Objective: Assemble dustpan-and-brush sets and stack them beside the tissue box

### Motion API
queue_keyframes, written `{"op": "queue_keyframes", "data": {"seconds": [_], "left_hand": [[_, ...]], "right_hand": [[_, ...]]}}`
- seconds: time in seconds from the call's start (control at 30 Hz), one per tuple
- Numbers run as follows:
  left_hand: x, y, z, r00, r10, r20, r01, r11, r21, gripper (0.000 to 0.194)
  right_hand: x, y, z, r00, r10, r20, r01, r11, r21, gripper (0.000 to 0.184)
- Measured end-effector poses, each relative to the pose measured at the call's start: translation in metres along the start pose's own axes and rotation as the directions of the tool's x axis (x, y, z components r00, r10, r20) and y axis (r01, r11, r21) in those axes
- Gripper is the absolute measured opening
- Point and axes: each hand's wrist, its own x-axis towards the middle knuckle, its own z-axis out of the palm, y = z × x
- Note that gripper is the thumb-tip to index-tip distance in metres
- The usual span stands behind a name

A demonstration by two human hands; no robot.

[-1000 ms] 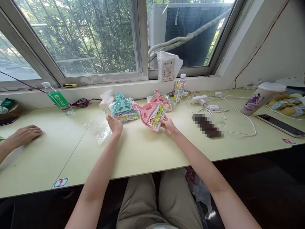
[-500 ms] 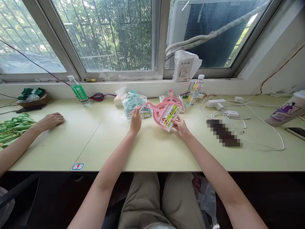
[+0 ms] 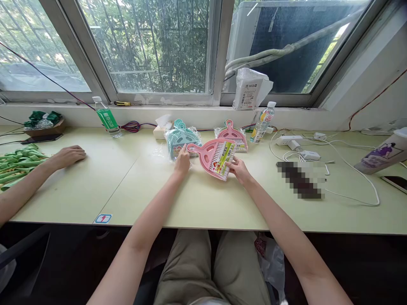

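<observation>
Over the middle of the worktop [image 3: 203, 203], between the person's two hands, is a pink dustpan-and-brush set [image 3: 206, 157], its handle [image 3: 193, 147] pointing left. Fingers of the right hand [image 3: 241, 170] are closed on the edge of the wide end; those of the left hand [image 3: 182, 162] are at the handle, though whether they grip it cannot be told. Holding it this way appears to keep the flat face steady and turned towards the wearer. Condition noted: pink plastic, pale bristles [image 3: 217, 156] and a yellow-green printed label [image 3: 227, 157] lying across them. Farther back lie a second pink set [image 3: 233, 134] and a turquoise bundle [image 3: 184, 137] in clear wrapping [image 3: 196, 134], presumably set there so as not to crowd the hands. Just beside the second pink set stands a bottle [image 3: 263, 123]. Well to the left, another person's hand [image 3: 71, 156] rests near leafy greens [image 3: 20, 165]
</observation>
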Motion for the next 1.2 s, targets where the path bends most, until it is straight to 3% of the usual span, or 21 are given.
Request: {"op": "queue_keyframes", "data": {"seconds": [0.1,0.23,0.57,0.7,0.83,1.0,1.1,1.2], "left_hand": [[0.003,0.001,-0.004,0.993,0.078,0.085,-0.078,0.997,-0.001,0.031],[0.002,0.007,-0.005,0.99,0.115,0.085,-0.113,0.993,-0.025,0.039],[-0.015,0.026,0.006,0.942,0.264,0.209,-0.228,0.957,-0.181,0.042],[-0.03,0.044,0.011,0.879,0.374,0.297,-0.334,0.926,-0.177,0.049],[-0.04,0.055,0.015,0.844,0.373,0.385,-0.414,0.91,0.024,0.058],[-0.039,0.052,0.017,0.8,0.431,0.417,-0.548,0.809,0.215,0.059],[-0.042,0.051,0.019,0.757,0.487,0.436,-0.6,0.782,0.17,0.058],[-0.047,0.054,0.021,0.683,0.586,0.437,-0.672,0.739,0.059,0.054]], "right_hand": [[0.005,0.007,-0.003,0.996,0.035,-0.083,-0.037,0.999,-0.025,0.036],[0.009,0.009,-0.007,0.987,0.034,-0.155,-0.038,0.999,-0.017,0.032],[0.0,0.006,0.007,0.998,0.016,0.062,-0.012,0.998,-0.061,0.049],[0.002,0.005,0.006,1.0,-0.022,-0.012,0.022,1.0,-0.009,0.053],[0.005,0.004,0.0,0.992,-0.078,-0.101,0.088,0.991,0.102,0.053],[0.003,0.007,0.004,0.998,-0.052,-0.037,0.055,0.996,0.075,0.055],[0.001,0.009,0.011,0.998,-0.049,0.047,0.047,0.998,0.041,0.055],[0.001,0.009,0.013,0.997,-0.06,0.044,0.056,0.996,0.07,0.056]]}}
